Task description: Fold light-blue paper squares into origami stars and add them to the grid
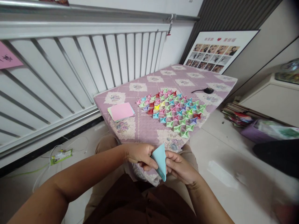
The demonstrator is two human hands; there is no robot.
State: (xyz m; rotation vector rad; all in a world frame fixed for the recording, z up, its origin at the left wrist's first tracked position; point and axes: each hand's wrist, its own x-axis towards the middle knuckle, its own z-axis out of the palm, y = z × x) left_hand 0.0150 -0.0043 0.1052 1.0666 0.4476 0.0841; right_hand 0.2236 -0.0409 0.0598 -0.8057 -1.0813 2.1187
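A light blue folded paper is held up between both hands, over my lap at the table's near edge. My left hand pinches it from the left, with the thumb on its face. From the right, my right hand grips the opposite side between thumb and fingers. Beyond them, several small folded paper pieces in green, pink, blue, red, yellow and purple stand in slanting rows on the table. A stack of paper sheets, pink on top, lies to their left.
The table wears a purple patterned cloth. A black spoon lies near its right side. Behind stand a white radiator and a framed photo board. A power strip sits on the floor at left.
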